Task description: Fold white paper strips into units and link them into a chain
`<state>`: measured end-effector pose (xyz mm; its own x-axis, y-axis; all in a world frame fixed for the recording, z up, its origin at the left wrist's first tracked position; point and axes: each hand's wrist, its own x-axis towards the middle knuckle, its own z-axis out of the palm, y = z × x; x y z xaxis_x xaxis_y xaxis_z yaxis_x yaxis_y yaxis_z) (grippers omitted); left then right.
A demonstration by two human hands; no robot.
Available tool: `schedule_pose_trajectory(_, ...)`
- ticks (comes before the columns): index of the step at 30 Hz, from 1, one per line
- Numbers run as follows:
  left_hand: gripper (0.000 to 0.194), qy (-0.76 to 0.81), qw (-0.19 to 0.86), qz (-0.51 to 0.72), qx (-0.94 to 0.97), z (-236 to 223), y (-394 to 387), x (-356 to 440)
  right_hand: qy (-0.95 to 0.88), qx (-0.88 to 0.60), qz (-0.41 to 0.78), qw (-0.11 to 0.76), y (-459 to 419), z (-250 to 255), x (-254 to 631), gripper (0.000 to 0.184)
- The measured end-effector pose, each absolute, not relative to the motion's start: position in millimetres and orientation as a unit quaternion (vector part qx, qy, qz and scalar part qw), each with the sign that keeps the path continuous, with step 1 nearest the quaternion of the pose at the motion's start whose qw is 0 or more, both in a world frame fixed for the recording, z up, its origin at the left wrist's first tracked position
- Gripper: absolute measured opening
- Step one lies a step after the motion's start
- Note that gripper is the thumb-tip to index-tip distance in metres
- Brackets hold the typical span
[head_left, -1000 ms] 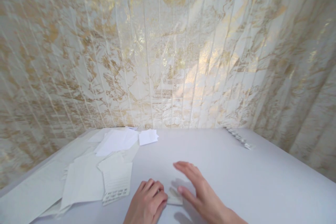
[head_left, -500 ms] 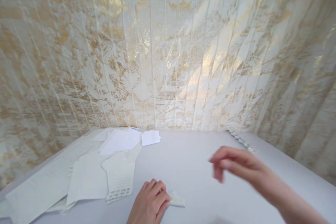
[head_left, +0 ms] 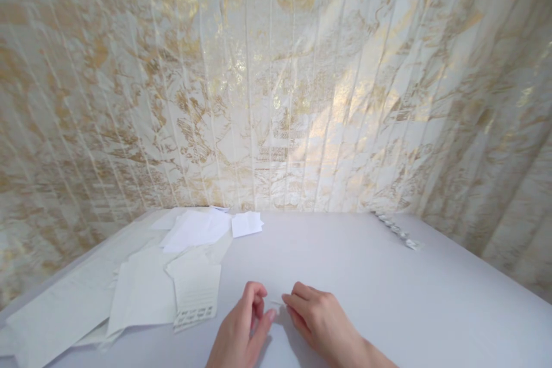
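Observation:
A small piece of folded white paper (head_left: 276,303) is between my two hands, low in the middle of the view. My right hand (head_left: 321,313) pinches its right end, thumb and fingers together. On the other side is my left hand (head_left: 244,325), its fingers curled and its thumb apart from them. The left thumb tip lies against or just beside the paper's lower edge; I cannot tell which. Much of the small paper is hidden by my fingers.
Loose white sheets (head_left: 144,290) overlap along the left of the white table (head_left: 388,310). A lined sheet (head_left: 197,287) with print lies nearest my left hand. A small stack of paper (head_left: 246,224) and a row of small folded pieces (head_left: 397,231) lie toward the gold-patterned curtain (head_left: 276,80).
My right hand has come left and down from over the table and now pinches the small paper. My left hand has lifted from lying over it, its thumb now apart from the fingers.

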<state>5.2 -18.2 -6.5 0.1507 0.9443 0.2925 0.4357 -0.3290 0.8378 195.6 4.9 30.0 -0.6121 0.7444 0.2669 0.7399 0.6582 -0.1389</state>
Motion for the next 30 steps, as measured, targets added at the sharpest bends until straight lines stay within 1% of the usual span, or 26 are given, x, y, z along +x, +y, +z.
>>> schedule_pose_trajectory(2, 0.031, 0.464, 0.455, 0.438, 0.621, -12, -21, 13, -0.892, -0.403, 0.017, 0.203, 3, 35, 197, 0.022)
schedule_pose_trajectory(3, 0.04, 0.443, 0.51, 0.437, 0.594, -14, -23, 17, -0.893, -0.391, 0.02, 0.224, 1, 37, 197, 0.022)
schedule_pose_trajectory(5, 0.051, 0.407, 0.56, 0.445, 0.568, -15, -25, 23, -0.897, -0.362, 0.021, 0.253, -3, 39, 195, 0.022)
schedule_pose_trajectory(7, 0.053, 0.393, 0.562, 0.472, 0.555, -10, -27, 25, -0.899, -0.341, 0.026, 0.274, -7, 39, 192, 0.023)
schedule_pose_trajectory(10, 0.048, 0.397, 0.544, 0.509, 0.536, 0, -28, 22, -0.893, -0.331, 0.071, 0.298, -11, 36, 190, 0.022)
schedule_pose_trajectory(14, 0.045, 0.387, 0.541, 0.528, 0.528, 5, -31, 20, -0.883, -0.34, 0.146, 0.289, -12, 35, 191, 0.029)
schedule_pose_trajectory(16, 0.045, 0.393, 0.534, 0.529, 0.529, 2, -32, 21, -0.861, -0.358, 0.218, 0.287, -12, 33, 190, 0.031)
schedule_pose_trajectory(19, 0.047, 0.406, 0.523, 0.532, 0.527, -7, -33, 21, -0.78, -0.392, 0.365, 0.322, -13, 25, 187, 0.027)
schedule_pose_trajectory(21, 0.047, 0.409, 0.523, 0.527, 0.531, -12, -34, 20, -0.738, -0.394, 0.427, 0.344, -13, 17, 185, 0.031)
schedule_pose_trajectory(25, 0.043, 0.407, 0.504, 0.51, 0.566, -19, -33, 17, -0.725, -0.378, 0.46, 0.347, -13, 4, 182, 0.038)
schedule_pose_trajectory(30, 0.036, 0.402, 0.442, 0.496, 0.63, -21, -32, 15, -0.726, -0.373, 0.457, 0.354, -12, 0, 182, 0.032)
